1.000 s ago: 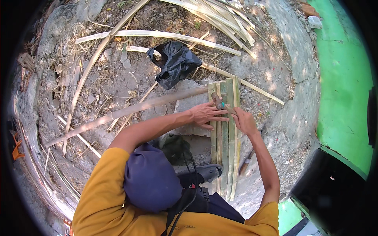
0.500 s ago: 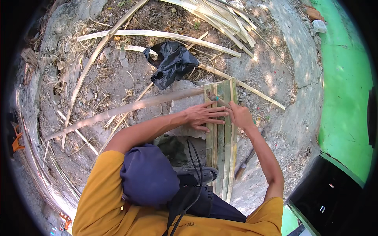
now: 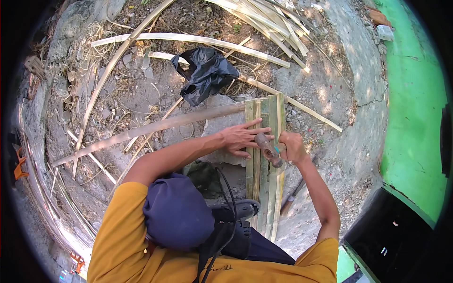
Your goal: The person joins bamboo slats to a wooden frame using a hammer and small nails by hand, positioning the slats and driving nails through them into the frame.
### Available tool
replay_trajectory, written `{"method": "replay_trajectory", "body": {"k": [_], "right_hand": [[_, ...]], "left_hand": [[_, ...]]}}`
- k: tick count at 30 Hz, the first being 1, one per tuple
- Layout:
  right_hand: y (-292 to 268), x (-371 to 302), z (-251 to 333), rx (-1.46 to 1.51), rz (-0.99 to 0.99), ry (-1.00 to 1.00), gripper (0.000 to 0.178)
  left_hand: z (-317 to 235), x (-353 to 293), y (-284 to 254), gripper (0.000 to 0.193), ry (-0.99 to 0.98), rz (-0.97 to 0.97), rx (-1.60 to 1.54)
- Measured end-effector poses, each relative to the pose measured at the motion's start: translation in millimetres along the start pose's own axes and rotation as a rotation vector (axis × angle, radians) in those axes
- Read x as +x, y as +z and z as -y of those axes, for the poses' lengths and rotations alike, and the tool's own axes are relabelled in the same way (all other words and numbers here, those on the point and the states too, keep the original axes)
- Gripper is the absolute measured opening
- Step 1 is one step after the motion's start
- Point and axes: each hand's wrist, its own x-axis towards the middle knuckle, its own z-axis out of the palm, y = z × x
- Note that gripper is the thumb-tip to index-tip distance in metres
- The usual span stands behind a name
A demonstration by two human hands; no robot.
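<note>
My right hand [image 3: 293, 147] is closed round the short-looking handle of a hammer [image 3: 269, 152], whose worn, rusty metal head is raised over the slats. A bluish-green band shows on the handle beside my fist. Just left of the hammer, my left hand [image 3: 238, 139] lies with fingers spread across the far part of several bamboo slats [image 3: 268, 188]. These slats run side by side from near my legs to a crosspiece at the far end. A long bamboo pole [image 3: 155, 129] reaches from that end out to the left. Any nail under the hammer is hidden.
A flat stone block [image 3: 214, 120] lies by the slats' far end. Beyond it are a crumpled black plastic bag [image 3: 207, 73] and a pile of split bamboo strips [image 3: 264, 21]. A brush-like tool [image 3: 289, 203] rests right of the slats. A green wall [image 3: 415, 104] borders the right.
The hammer head has swung up and back toward me from the slats' far end. My right hand has drawn slightly nearer and right; my left hand stays put.
</note>
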Motion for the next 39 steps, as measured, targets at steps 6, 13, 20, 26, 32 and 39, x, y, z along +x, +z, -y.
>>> {"method": "replay_trajectory", "body": {"k": [6,13,20,26,32,39], "right_hand": [[2,7,-3,-0.100,0.055,0.331,0.017],[15,-5,-17,-0.171,0.166,0.364,0.013],[18,-14,-21,-0.036,0.111,0.244,0.016],[14,-27,-4,-0.015,0.041,0.183,0.017],[12,-10,-9,-0.127,0.058,0.270,0.020],[29,-11,-5,-0.169,0.136,0.411,0.020]], "left_hand": [[-12,-2,0,0.077,-0.007,0.023,0.019],[-4,-2,-3,0.079,-0.006,0.014,-0.012],[-3,-4,6,0.078,-0.071,0.105,-0.078],[-4,1,-5,0.075,-0.019,0.106,0.028],[-9,-3,5,0.075,-0.047,0.016,-0.094],[-9,-6,4,0.073,-0.020,0.009,0.000]]}}
